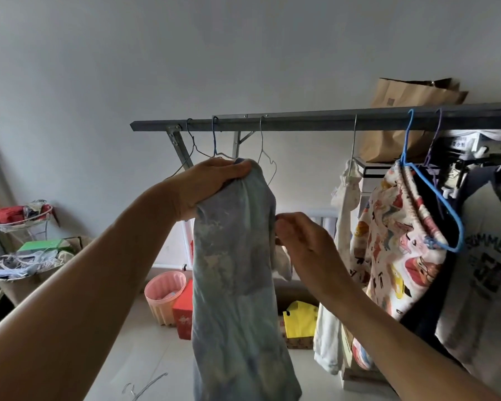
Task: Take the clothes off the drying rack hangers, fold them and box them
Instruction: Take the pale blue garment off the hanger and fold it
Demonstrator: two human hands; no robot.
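A pale blue-grey mottled garment (237,279) hangs long in front of me. My left hand (209,186) grips its top, bunched, just under the grey rack bar (315,120). My right hand (304,241) pinches the garment's right edge at mid height. Behind my left hand hang three bare wire hangers (265,157). Further right on the bar hang a cream garment (340,256), a cartoon-print garment (396,256) on a blue hanger (434,183), and a grey shirt with dark lettering (486,273). No box for the folded clothes can be picked out with certainty.
A brown paper bag (402,111) sits atop shelving behind the rack. On the floor stand a pink ribbed bin (164,296), a red box (183,311) and a yellow bag (300,319). A loose wire hanger (148,386) lies on the floor. A cluttered cardboard box (32,267) stands at left.
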